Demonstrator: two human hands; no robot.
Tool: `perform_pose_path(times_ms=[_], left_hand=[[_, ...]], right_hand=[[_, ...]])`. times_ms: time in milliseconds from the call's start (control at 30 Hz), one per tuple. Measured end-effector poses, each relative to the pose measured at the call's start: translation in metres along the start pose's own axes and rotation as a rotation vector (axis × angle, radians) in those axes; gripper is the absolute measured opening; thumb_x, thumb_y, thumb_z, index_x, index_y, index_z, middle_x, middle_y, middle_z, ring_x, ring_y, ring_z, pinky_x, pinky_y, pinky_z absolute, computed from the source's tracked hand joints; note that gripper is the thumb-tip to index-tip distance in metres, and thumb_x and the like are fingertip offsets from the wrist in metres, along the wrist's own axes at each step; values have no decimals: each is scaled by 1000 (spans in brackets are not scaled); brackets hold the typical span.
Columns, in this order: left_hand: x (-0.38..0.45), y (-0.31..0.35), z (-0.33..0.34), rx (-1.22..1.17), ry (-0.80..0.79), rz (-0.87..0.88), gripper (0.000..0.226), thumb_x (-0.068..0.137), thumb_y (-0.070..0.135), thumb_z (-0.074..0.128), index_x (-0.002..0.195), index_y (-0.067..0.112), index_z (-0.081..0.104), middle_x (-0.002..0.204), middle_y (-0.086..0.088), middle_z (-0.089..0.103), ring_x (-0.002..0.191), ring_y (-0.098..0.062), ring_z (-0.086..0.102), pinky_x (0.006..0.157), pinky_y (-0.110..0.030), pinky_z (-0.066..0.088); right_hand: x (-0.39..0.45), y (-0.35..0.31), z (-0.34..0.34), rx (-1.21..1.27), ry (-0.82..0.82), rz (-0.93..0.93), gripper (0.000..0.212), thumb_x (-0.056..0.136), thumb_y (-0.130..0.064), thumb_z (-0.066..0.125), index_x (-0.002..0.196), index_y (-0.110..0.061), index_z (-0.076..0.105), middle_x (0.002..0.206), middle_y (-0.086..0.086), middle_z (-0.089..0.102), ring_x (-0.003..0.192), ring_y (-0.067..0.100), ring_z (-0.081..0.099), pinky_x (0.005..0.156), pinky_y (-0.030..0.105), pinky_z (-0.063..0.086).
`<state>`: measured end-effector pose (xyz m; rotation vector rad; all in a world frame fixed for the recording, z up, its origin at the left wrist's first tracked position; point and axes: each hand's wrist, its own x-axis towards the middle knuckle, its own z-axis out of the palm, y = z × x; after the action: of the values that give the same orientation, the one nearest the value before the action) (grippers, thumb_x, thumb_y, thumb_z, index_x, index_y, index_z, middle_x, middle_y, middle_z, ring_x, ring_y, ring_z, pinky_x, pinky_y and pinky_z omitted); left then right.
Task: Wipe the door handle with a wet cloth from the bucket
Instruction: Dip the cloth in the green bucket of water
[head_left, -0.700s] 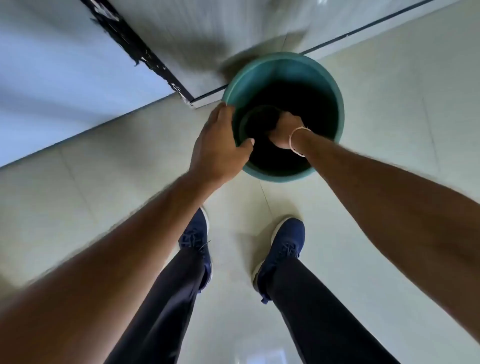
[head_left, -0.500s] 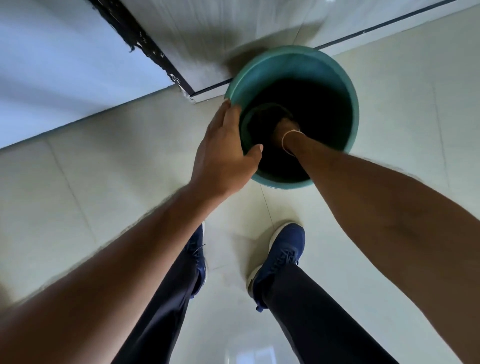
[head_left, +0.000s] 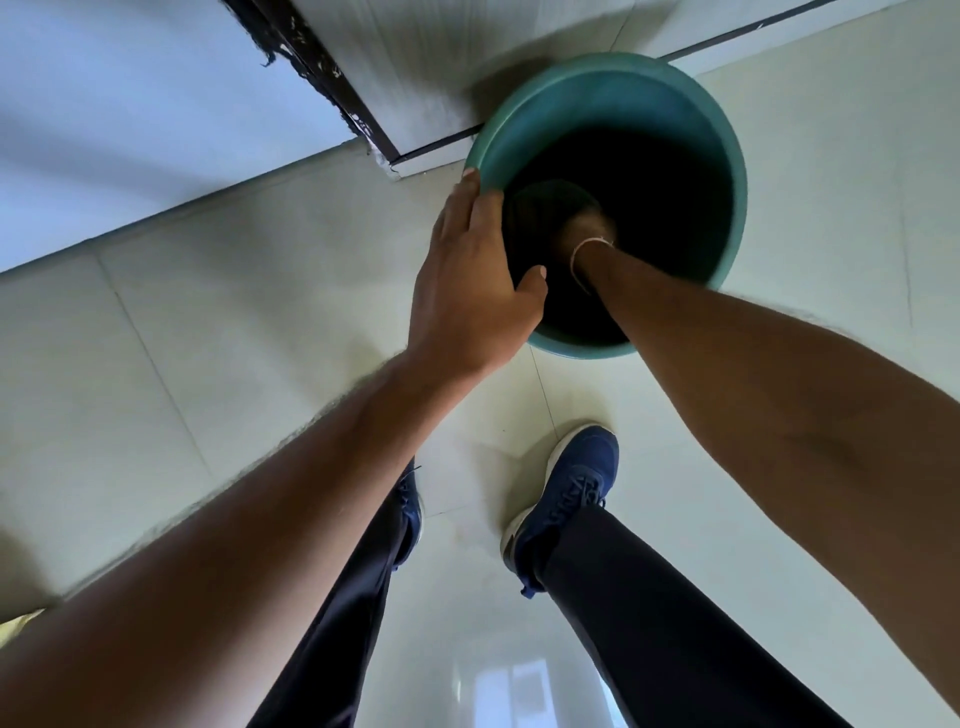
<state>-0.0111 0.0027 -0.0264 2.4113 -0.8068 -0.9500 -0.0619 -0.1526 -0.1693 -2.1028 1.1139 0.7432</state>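
A teal bucket (head_left: 597, 98) stands on the pale tiled floor near the wall, its inside dark. My left hand (head_left: 467, 280) rests on the bucket's near-left rim, fingers over the outside and thumb at the inner edge. My right hand (head_left: 582, 228) is plunged deep into the bucket, with a thin wristband just above it; its fingers are lost in the dark. A round dark shape lies at the bucket's bottom beside that hand. No cloth or door handle can be made out.
A dark, chipped door or frame edge (head_left: 311, 67) runs diagonally at the top left, with a white surface beside it. My two blue shoes (head_left: 571, 488) and dark trousers stand on the tiles (head_left: 208, 338) just below the bucket.
My right hand has sunk deeper into the bucket, so only the wrist shows. The view has moved closer to the bucket. My left hand stays on the rim.
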Motion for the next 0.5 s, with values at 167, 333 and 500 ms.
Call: perform_pose_path(times_ms=[167,333,500], left_hand=[[2,13,-21,10,-80,-7,58,95,32,75,145,12,53,160,-8,52,146,-30,53,119,-44,49],[-14,61,-77,-27,-82,-64,40,110,36,57,140,9,57,132,-7,69,110,-17,61,90,-30,51],[-51,117,-143,-153,-101,-113,44,115,43,47,143,10,57,131,-1,65,111,-14,57,84,-26,42]], right_hand=[[-70,-13,-34,446,135,184,25,97,-36,70,112,-16,74,112,10,74,107,29,69,88,28,53],[-159,-34,-90,667,214,212,29,94,-26,71,76,-27,49,86,-2,64,80,19,61,65,26,45],[-268,-62,-155,868,311,168,13,92,-17,72,88,-17,60,82,0,64,75,16,60,67,26,50]])
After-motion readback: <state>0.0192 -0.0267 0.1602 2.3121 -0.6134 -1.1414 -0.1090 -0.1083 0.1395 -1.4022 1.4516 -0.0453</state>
